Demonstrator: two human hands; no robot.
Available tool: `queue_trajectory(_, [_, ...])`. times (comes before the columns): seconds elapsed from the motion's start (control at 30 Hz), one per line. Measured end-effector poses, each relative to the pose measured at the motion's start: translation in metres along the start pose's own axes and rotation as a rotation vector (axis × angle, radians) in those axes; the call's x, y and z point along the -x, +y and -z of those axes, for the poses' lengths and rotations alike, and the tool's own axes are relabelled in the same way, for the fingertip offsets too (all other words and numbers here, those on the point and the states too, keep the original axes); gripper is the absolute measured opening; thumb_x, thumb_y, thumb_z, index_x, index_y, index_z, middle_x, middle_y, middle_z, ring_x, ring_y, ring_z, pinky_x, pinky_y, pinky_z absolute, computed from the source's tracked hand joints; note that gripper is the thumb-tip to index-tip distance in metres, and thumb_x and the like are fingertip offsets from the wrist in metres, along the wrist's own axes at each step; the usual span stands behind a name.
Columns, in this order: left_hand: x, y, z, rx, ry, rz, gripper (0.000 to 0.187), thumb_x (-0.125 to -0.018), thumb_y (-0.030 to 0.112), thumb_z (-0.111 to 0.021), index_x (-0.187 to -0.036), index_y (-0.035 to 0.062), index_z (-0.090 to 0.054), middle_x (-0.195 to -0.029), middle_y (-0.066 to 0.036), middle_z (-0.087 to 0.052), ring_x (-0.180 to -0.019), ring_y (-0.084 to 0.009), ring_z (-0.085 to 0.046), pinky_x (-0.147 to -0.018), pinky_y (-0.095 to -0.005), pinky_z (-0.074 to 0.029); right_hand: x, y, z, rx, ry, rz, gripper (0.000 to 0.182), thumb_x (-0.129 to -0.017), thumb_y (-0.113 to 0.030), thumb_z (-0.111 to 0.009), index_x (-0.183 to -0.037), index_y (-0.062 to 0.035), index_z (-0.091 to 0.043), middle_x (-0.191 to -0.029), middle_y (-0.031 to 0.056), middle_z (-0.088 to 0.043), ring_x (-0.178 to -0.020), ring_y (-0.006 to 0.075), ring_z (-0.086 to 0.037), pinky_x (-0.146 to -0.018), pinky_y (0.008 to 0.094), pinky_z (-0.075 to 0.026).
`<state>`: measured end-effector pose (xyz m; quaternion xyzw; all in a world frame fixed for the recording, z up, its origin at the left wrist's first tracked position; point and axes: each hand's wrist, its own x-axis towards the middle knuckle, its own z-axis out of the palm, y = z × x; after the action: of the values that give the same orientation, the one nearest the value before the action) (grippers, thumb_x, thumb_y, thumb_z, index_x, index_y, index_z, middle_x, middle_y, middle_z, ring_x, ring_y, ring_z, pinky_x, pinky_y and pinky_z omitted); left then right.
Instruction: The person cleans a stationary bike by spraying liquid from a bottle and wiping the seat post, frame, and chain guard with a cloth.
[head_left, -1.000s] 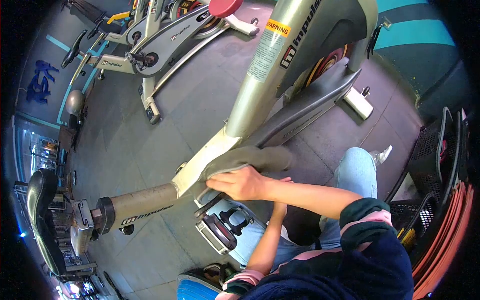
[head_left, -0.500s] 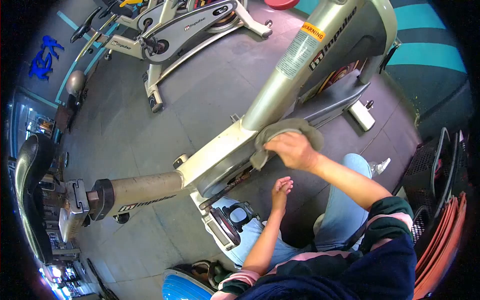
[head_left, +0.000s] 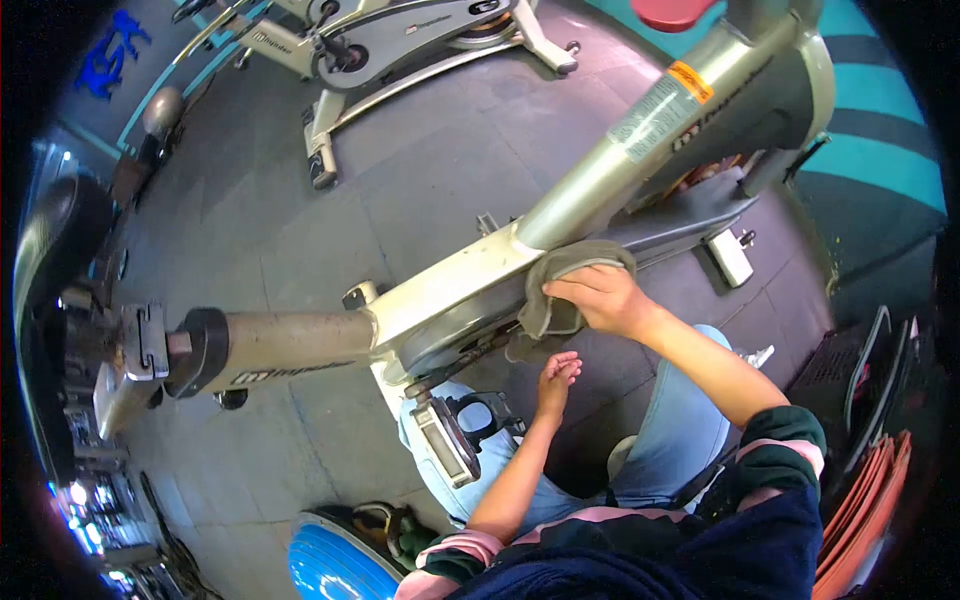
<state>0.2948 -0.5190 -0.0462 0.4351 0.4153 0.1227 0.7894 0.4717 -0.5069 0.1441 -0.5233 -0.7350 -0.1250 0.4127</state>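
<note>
My right hand (head_left: 606,300) is closed on a grey-brown cloth (head_left: 540,292), pressing it against the side of a stationary bike's pale frame (head_left: 455,280). Part of the cloth hangs down below the fingers. The hand is near the joint where the slanted silver tube (head_left: 585,195) meets the lower beam. My left hand (head_left: 556,388) is held over my lap, fingers loosely curled with a gap to the palm, nothing in it. A pedal (head_left: 450,440) of the bike is just left of that forearm, over my leg.
The bike's black saddle (head_left: 60,300) is at far left. Another stationary bike (head_left: 420,45) stands behind. A blue dome ball (head_left: 340,560) lies beside me at the bottom. Black crates (head_left: 845,370) and orange stacked items (head_left: 865,510) stand at right. Grey tiles (head_left: 270,230) cover the floor.
The view has tilted and shifted a little. My right hand has moved slightly along the frame with the cloth, and more of the cloth now hangs below it. My left hand stays about the same.
</note>
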Motion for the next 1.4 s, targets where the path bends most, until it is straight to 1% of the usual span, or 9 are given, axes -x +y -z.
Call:
queue_trajectory(0.33, [-0.005, -0.019, -0.005, 0.047, -0.073, -0.099, 0.02, -0.091, 0.018, -0.059, -0.107, 0.0057, -0.062, -0.095, -0.003, -0.067, -0.085, -0.0088, -0.06, -0.076, -0.0238, -0.047, -0.066, -0.053, -0.049, -0.164, -0.372, 0.172, 0.05, -0.073, -0.015, -0.065, -0.122, -0.0077, -0.059, -0.102, 0.0049, -0.063, -0.097, 0.0228, -0.062, -0.079, 0.0339, -0.054])
queue_trajectory(0.4, [0.006, -0.003, -0.01, 0.097, -0.014, -0.108, 0.013, -0.088, 0.015, -0.062, -0.097, 0.006, -0.065, -0.085, 0.0, -0.065, -0.078, -0.0092, -0.058, -0.07, -0.0227, -0.044, -0.088, -0.064, -0.057, -0.211, -0.394, 0.199, 0.045, -0.075, -0.016, -0.064, -0.118, -0.0039, -0.059, -0.103, 0.0077, -0.062, -0.1, 0.0234, -0.061, -0.078, 0.0347, -0.053])
queue_trajectory(0.47, [0.008, -0.008, -0.011, 0.148, 0.028, -0.124, 0.012, -0.088, 0.015, -0.062, -0.095, 0.006, -0.065, -0.084, -0.001, -0.065, -0.078, -0.0099, -0.058, -0.071, -0.0234, -0.044, -0.11, -0.077, -0.06, -0.21, -0.711, 0.118, 0.035, -0.075, -0.014, -0.062, -0.108, -0.0005, -0.06, -0.103, 0.0107, -0.063, -0.102, 0.0242, -0.059, -0.076, 0.036, -0.052])
queue_trajectory(0.5, [0.008, -0.009, -0.011, 0.194, 0.067, -0.138, 0.011, -0.088, 0.015, -0.062, -0.093, 0.006, -0.065, -0.084, -0.001, -0.065, -0.078, -0.0106, -0.058, -0.071, -0.024, -0.044, -0.118, -0.083, -0.065, -0.245, -0.669, 0.106, 0.02, -0.072, -0.012, -0.061, -0.087, 0.0012, -0.065, -0.09, 0.0149, -0.067, -0.088, 0.0274, -0.063, -0.068, 0.0385, -0.052])
queue_trajectory(0.63, [0.013, 0.004, -0.012, 0.157, 0.092, -0.129, 0.016, -0.088, 0.021, -0.061, -0.092, 0.0062, -0.065, -0.085, -0.002, -0.065, -0.079, -0.0117, -0.058, -0.072, -0.0263, -0.045, -0.154, -0.098, -0.084, -0.167, -0.967, 0.172, 0.014, -0.068, -0.008, -0.059, -0.074, 0.0021, -0.067, -0.063, 0.0203, -0.061, -0.075, 0.0307, -0.061, -0.066, 0.0415, -0.052])
queue_trajectory(0.77, [0.004, -0.006, -0.008, 0.075, 0.071, -0.051, 0.024, -0.089, 0.029, -0.059, -0.092, 0.0065, -0.066, -0.087, -0.001, -0.066, -0.08, -0.0115, -0.059, -0.074, -0.0267, -0.045, -0.16, -0.1, -0.081, -0.17, -1.137, 0.065, 0.014, -0.069, -0.007, -0.059, -0.078, 0.001, -0.065, -0.074, 0.0199, -0.064, -0.08, 0.0305, -0.061, -0.068, 0.0401, -0.052])
queue_trajectory(0.93, [-0.001, -0.013, -0.006, 0.13, 0.084, -0.065, 0.022, -0.088, 0.028, -0.06, -0.095, 0.008, -0.066, -0.087, -0.001, -0.067, -0.08, -0.0098, -0.059, -0.073, -0.0241, -0.044, -0.101, -0.075, -0.052, -0.274, -0.544, 0.108, 0.024, -0.073, -0.008, -0.06, -0.097, -0.0042, -0.063, -0.098, 0.0091, -0.063, -0.092, 0.0258, -0.06, -0.075, 0.0359, -0.051])
queue_trajectory(1.1, [0.001, -0.003, 0.0, 0.145, -0.058, -0.073, 0.021, -0.09, 0.018, -0.058, -0.107, 0.0072, -0.063, -0.098, -0.002, -0.066, -0.085, -0.0078, -0.06, -0.076, -0.0218, -0.045, -0.059, -0.038, -0.004, -0.092, -0.327, -0.01, 0.036, -0.071, -0.002, -0.062, -0.107, -0.0063, -0.063, -0.096, 0.0074, -0.062, -0.087, 0.0243, -0.06, -0.078, 0.0359, -0.051])
queue_trajectory(1.4, [0.0, -0.013, 0.001, 0.013, -0.032, -0.053, 0.024, -0.089, 0.019, -0.058, -0.111, 0.0088, -0.061, -0.097, 0.0, -0.066, -0.084, -0.0081, -0.059, -0.078, -0.0243, -0.044, 0.006, -0.014, 0.029, 0.108, -0.019, -0.316, 0.023, -0.076, -0.003, -0.067, -0.098, -0.0027, -0.068, -0.093, 0.0121, -0.065, -0.087, 0.0292, -0.061, -0.08, 0.0387, -0.047])
